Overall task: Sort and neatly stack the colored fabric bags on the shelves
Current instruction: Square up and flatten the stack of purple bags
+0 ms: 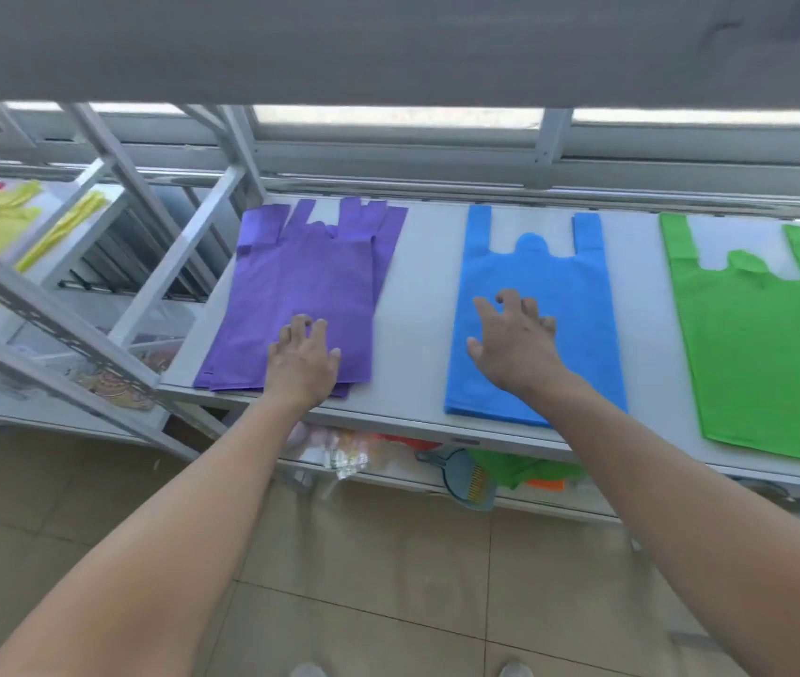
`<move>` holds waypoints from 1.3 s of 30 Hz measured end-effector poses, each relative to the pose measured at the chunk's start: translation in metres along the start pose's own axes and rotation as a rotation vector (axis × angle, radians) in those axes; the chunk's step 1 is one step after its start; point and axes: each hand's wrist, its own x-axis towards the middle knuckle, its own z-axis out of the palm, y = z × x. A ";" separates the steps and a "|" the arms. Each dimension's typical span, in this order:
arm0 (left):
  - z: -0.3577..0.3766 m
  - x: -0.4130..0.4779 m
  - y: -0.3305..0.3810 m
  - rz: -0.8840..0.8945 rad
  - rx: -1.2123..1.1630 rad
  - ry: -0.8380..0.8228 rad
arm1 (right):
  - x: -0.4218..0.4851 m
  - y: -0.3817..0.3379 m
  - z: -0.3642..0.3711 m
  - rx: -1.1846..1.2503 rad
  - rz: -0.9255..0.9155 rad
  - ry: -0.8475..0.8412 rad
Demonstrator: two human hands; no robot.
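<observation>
Purple stack (310,280), blue stack (534,266), green stack (769,359): three. Left hand (302,368), right hand (517,344): fingers released.

No readable writing anywhere; the printed packets (114,378) on the low left shelf are too blurred to make out.

Green bag (764,354) partly beyond right edge
</observation>
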 end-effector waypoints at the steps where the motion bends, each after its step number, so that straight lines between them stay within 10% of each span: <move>1: -0.003 0.003 -0.021 -0.034 -0.002 0.002 | 0.004 -0.021 0.005 0.030 -0.016 -0.039; 6: -0.010 0.029 -0.120 -0.210 -0.055 0.059 | 0.028 -0.119 0.043 0.414 0.109 -0.300; 14: -0.012 0.052 -0.167 -0.130 -0.325 -0.059 | 0.057 -0.197 0.080 0.459 0.507 -0.127; 30: -0.016 0.001 -0.143 -0.151 -0.607 -0.192 | 0.004 -0.148 0.060 0.028 0.318 -0.314; 39: -0.010 0.031 -0.146 -0.078 -0.298 0.041 | 0.028 -0.135 0.075 0.367 0.372 -0.116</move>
